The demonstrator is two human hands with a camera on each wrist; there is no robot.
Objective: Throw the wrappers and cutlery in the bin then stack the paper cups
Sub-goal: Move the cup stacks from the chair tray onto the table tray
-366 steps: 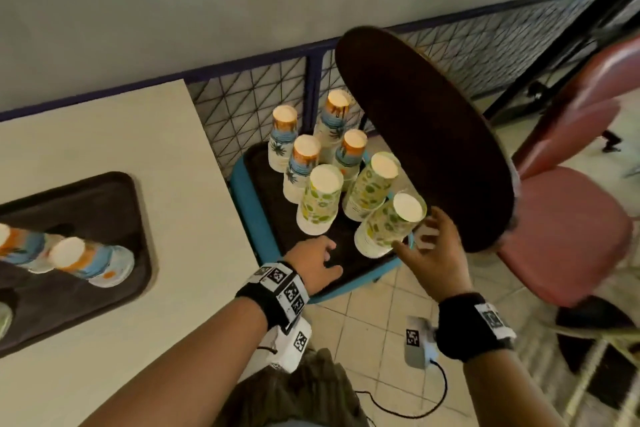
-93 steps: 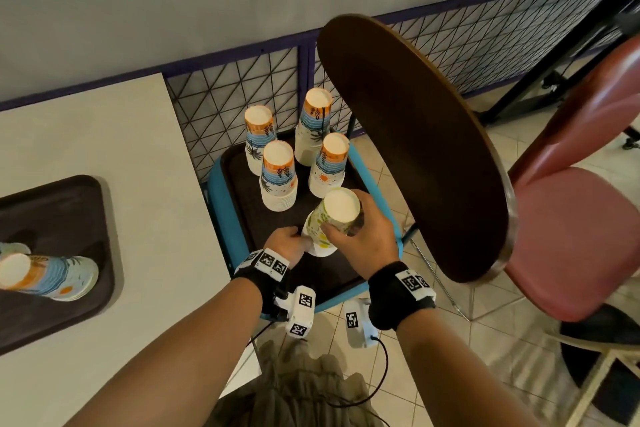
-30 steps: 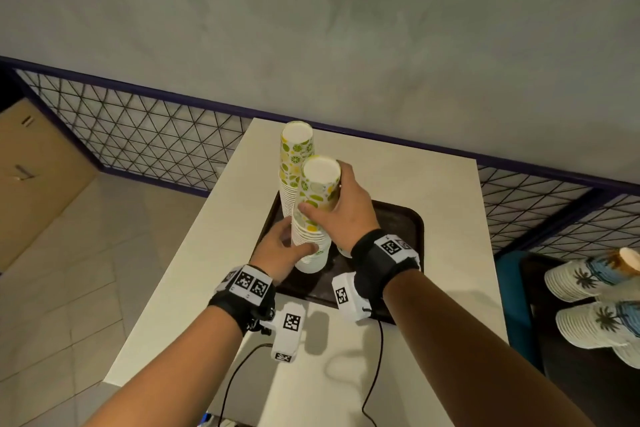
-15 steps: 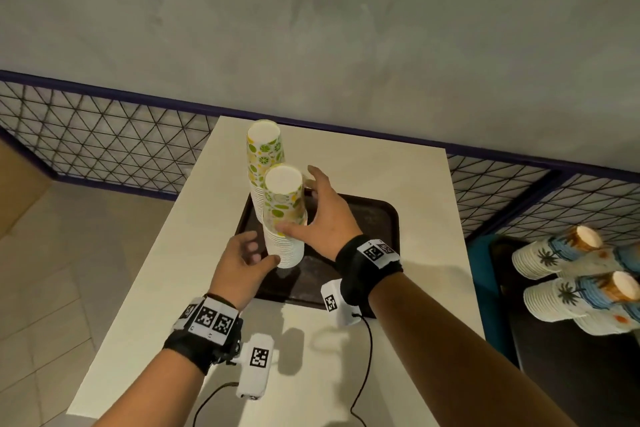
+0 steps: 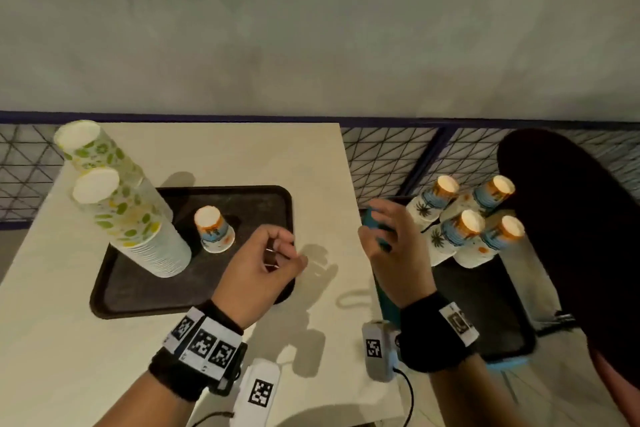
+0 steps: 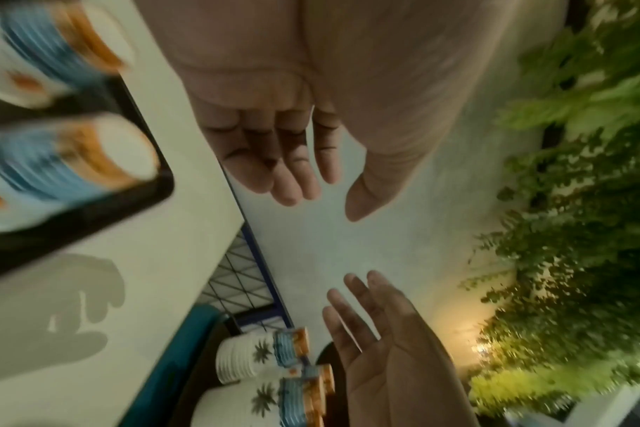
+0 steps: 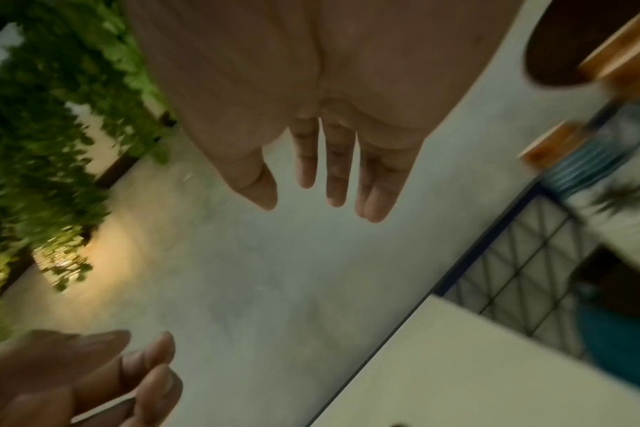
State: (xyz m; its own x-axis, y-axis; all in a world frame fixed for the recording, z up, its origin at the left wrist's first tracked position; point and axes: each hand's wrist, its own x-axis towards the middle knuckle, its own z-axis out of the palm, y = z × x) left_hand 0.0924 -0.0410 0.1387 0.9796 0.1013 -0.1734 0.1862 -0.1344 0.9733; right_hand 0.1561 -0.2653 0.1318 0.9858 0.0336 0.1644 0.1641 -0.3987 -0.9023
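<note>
Two tall stacks of green-patterned paper cups [image 5: 138, 218] stand upside down on the left of the dark tray [image 5: 138, 298] on the table. A short blue-and-orange cup stack [image 5: 213, 230] stands beside them; it shows blurred in the left wrist view [image 6: 73, 164]. My left hand [image 5: 287, 253] hovers over the tray's right edge, fingers loosely curled and empty [image 6: 293, 185]. My right hand [image 5: 377, 229] is spread and empty past the table's right edge [image 7: 329, 196], close to several blue-and-orange cup stacks [image 5: 464, 222] on a second dark tray [image 5: 485, 305].
The second tray lies on a teal seat [image 5: 388, 305] right of the table. A dark round tabletop [image 5: 571, 236] leans at the far right. A wire fence [image 5: 388, 156] and a grey wall run behind.
Both hands have let go of the green cup stack, which now stands on the tray beside the other one. The hands and my view have swung right toward the blue-and-orange stacks.
</note>
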